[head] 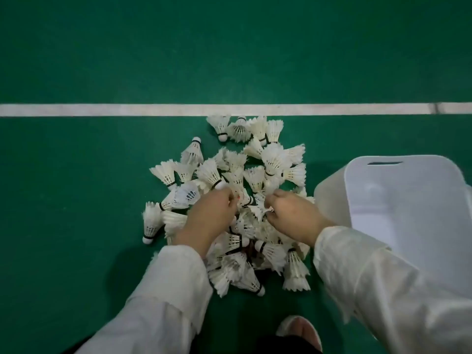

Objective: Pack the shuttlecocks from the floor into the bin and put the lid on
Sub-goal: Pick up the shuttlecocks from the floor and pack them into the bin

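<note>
down in the middle of the pile of shuttlecocks, the fingers of the right hand are curled with the thumb round the white feathers of a shuttlecock, gripping it where it lies among the others. just to the left, the fingers of the left hand are bent down into the feathers too, but their tips are buried and i cannot tell whether they hold anything. the two hands are near each other but apart, backs toward the camera. white sleeves cover both forearms back to the bottom edge. under and around the hands the pile spreads over the green floor, white feathered ones with black bands at the cork, lying on their sides and overlapping; the farthest few lie just short of a white line that runs straight across the floor. right of the pile, just beside its edge, sits the white bin, its open mouth toward the camera, a handle slot in its far wall. at the bottom edge, between the sleeves, the toe of a pale shoe rests on the floor
</note>
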Tool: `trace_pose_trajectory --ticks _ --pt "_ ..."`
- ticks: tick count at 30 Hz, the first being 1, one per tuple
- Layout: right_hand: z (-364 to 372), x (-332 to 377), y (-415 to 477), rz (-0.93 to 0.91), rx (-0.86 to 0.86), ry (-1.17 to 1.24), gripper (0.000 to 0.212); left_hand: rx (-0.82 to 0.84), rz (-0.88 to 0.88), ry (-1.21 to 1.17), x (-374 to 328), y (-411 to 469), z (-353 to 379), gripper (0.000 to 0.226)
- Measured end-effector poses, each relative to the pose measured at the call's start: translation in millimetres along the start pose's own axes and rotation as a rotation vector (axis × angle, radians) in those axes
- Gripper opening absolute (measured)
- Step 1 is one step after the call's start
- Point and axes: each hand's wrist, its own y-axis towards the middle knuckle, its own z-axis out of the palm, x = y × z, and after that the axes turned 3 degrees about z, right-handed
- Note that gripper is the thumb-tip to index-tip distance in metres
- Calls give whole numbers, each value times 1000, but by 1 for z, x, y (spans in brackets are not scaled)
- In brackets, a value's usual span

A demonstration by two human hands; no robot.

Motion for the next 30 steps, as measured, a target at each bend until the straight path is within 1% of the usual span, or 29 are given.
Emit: trace_pose_trajectory --ticks 2,4,8,11,13,15,17,20,22,24,26,28,30 --pt "16 -8 16 -9 -54 -74 26 -105 -55 -26 3 11 22 24" --pt "29 -15 27 -19 -85 -154 23 -202 -64 -10 4 19 44 28" --pt "52 -19 41 -26 -70 -252 26 -308 -36 25 13 27 76 29" --pt "61 -21 42 -57 -88 -365 27 -353 -20 35 18 25 84 27" --pt "61 -21 37 -32 -108 -442 30 -383 -18 10 18 19 83 25" --pt "62 -25 36 25 -113 -464 34 -402 -27 -15 20 14 80 24" --pt "63 -28 34 64 -104 -419 34 -420 -14 -34 20 6 75 26" --pt "57 -30 28 63 -143 -305 29 -515 37 -116 19 -9 64 24" --pt "50 -30 22 46 -200 -201 21 -554 55 -238 15 -23 56 18" --pt "43 -28 12 38 -267 -83 12 -561 62 -311 11 -39 52 12" --pt "39 -24 -4 27 -351 17 16 -562 60 -329 10 -53 53 15" --pt "42 -19 -25 17 -411 96 24 -550 50 -365 9 -66 55 11" --pt "51 -15 -46 27 -445 175 26 -558 61 -396 7 -78 59 10"
